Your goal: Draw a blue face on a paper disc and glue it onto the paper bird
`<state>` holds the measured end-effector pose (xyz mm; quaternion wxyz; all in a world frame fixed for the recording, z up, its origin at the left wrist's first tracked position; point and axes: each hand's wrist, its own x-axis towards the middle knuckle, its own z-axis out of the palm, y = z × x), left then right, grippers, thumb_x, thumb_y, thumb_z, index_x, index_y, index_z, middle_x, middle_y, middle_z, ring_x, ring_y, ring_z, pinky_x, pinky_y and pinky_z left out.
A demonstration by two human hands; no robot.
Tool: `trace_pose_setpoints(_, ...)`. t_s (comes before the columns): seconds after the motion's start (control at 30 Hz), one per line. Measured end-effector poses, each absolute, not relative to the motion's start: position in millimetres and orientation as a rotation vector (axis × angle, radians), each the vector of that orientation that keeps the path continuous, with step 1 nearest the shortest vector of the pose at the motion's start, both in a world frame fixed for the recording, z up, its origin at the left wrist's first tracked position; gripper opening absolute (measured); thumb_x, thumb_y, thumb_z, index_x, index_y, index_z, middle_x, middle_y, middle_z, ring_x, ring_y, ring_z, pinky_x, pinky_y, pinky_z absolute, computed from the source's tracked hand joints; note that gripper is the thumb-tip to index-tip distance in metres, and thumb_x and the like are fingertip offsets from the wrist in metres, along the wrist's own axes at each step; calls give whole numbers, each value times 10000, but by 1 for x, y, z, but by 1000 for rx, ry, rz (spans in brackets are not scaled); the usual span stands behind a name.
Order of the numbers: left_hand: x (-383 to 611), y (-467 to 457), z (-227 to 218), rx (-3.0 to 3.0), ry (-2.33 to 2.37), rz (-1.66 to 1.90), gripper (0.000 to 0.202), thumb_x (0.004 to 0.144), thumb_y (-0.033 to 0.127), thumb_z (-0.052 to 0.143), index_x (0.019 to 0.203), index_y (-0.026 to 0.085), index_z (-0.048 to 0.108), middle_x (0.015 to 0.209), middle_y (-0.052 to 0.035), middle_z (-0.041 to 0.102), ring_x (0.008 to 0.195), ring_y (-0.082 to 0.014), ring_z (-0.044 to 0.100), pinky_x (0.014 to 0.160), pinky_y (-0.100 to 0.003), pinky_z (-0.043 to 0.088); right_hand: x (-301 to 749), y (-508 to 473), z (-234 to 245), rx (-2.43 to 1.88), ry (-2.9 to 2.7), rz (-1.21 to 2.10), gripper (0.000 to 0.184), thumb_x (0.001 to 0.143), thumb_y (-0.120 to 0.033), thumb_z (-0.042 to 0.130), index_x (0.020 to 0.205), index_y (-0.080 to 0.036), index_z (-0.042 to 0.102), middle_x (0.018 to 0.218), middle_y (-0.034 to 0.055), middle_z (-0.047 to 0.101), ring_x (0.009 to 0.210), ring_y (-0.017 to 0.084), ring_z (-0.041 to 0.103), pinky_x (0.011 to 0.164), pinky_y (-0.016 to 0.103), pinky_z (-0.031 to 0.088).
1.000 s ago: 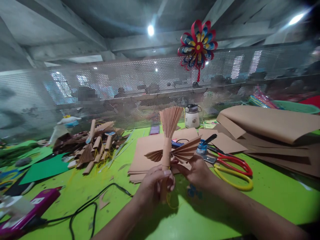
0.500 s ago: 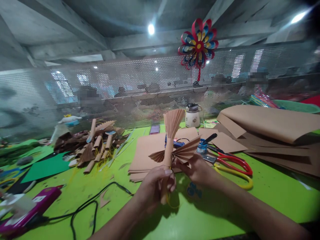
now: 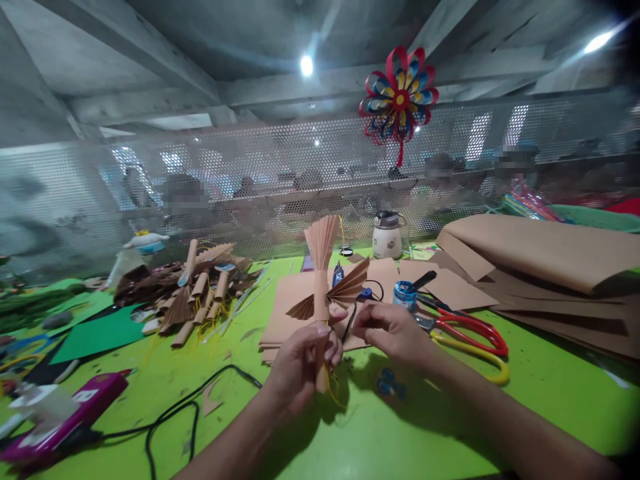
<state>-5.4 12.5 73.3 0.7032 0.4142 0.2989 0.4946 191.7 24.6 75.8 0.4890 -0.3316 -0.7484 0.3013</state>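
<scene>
My left hand (image 3: 305, 363) is closed around the lower tube of a brown paper bird (image 3: 321, 303). The bird stands upright, with a pleated fan on top and a pleated wing on each side. Yellow string (image 3: 336, 393) hangs from its lower end. Just right of the bird, my right hand (image 3: 393, 333) is apart from it, fingers curled with thumb and fingertips together. Whatever may be between them is too small to make out. Behind the bird, a stack of brown paper sheets (image 3: 285, 300) lies beside a blue tool (image 3: 339, 273), partly hidden.
Scissors (image 3: 470, 340) with red and yellow handles and an open blue paint jar (image 3: 404, 295) are right of centre. Brown paper (image 3: 540, 247) covers the far right. Paper tubes (image 3: 203, 293) are heaped at left, near a purple power strip (image 3: 70, 420) and black cord (image 3: 170, 417).
My left hand has shifted the bird slightly left. My right hand has drawn away from the bird's right wing, leaving a gap between them.
</scene>
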Motion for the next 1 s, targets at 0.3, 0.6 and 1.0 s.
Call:
trace_pose_setpoints(0.3,-8,14,76,985,642,1111,331,789,433,712,961,150,724,555,21,511,589,-180,494,655,-297,432,193,11,79,-662,-1937,1321,270,811,-331,796,690,-184,604,651,-24,600,578,107,533,568,242,459)
trace_pose_setpoints(0.6,-4,21,71,1064,719,1176,326,779,477,695,641,222,546,564,-6,539,590,-180,514,650,-304,443,186,3,58,-694,-2155,1765,551,568,-584,978,681,-140,673,546,-55,572,479,62,463,452,185,345)
trace_pose_setpoints(1.0,-2,28,53,1144,774,1308,435,857,630,688,981,224,591,526,62,526,507,-150,488,563,-254,416,188,2,77,-613,-2250,1412,401,890,-515,762,760,-139,817,611,20,645,568,115,560,554,215,448)
